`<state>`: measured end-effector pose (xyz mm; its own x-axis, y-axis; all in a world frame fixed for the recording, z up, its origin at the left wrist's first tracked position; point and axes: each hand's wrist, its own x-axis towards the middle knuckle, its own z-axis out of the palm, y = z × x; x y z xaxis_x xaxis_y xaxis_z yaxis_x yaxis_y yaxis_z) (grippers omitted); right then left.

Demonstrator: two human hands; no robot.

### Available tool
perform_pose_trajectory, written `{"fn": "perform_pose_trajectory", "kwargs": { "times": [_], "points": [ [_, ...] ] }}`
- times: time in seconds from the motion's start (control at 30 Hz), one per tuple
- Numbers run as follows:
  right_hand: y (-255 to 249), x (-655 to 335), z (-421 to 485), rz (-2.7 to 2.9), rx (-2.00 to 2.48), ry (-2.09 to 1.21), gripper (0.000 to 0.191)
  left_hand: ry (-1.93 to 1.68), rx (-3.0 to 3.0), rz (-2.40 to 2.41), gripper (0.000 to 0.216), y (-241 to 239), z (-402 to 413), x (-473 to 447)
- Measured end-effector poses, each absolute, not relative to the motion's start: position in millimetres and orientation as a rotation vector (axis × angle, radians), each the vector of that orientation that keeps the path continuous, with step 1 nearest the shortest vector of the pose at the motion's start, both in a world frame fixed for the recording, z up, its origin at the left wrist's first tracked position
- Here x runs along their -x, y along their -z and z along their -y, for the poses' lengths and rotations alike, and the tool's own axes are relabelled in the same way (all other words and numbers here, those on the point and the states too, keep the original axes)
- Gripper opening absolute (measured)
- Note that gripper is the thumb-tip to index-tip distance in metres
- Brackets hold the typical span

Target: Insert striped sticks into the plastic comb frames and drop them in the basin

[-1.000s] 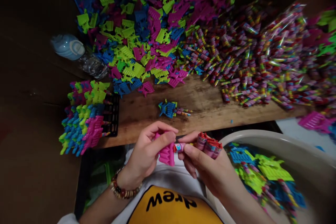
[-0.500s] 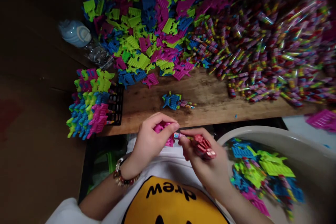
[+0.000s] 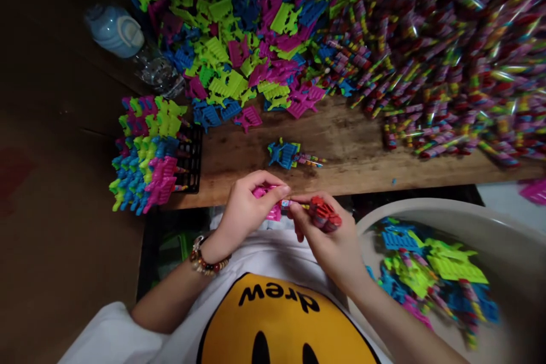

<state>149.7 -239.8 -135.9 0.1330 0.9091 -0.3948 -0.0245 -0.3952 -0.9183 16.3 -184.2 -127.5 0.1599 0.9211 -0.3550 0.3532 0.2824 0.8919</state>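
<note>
My left hand (image 3: 249,207) is closed on a pink slatted plastic piece (image 3: 273,213), thumb on top, with much of the piece hidden by the fingers. My right hand (image 3: 335,247) grips several slim candy tubes (image 3: 325,215), their red ends sticking out over the back of the hand. One tube with a pink label (image 3: 285,203) reaches from the right fingertips to the pink piece; whether it sits inside it I cannot tell. Just beyond both hands, blue and green slatted pieces (image 3: 283,154) with tubes attached lie on the wooden board.
Loose pink, green and blue pieces (image 3: 230,85) heap at the back, beside a big pile of candy tubes (image 3: 443,91). A black crate (image 3: 195,162) of assembled pieces stands left, near a blue-topped bottle (image 3: 117,31). At right, a pale basin (image 3: 430,205) holds more assembled pieces.
The view has shifted a little, so the hands and board appear slightly higher. Both hands keep their hold, and the red tube ends have turned slightly in my right hand.
</note>
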Motion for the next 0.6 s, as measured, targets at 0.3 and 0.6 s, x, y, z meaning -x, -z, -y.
{"fn": "perform_pose_trajectory", "kwargs": {
  "times": [0.3, 0.6],
  "points": [
    [135, -153, 224, 0.951, 1.585, -1.392, 0.015, -0.727, -1.253, -1.404, 0.008, 133, 180, -16],
    [145, -149, 207, 0.376, 1.183, -1.825, 0.024, -0.785, -1.121, -1.316, 0.014, 140, 166, -11]
  ]
}}
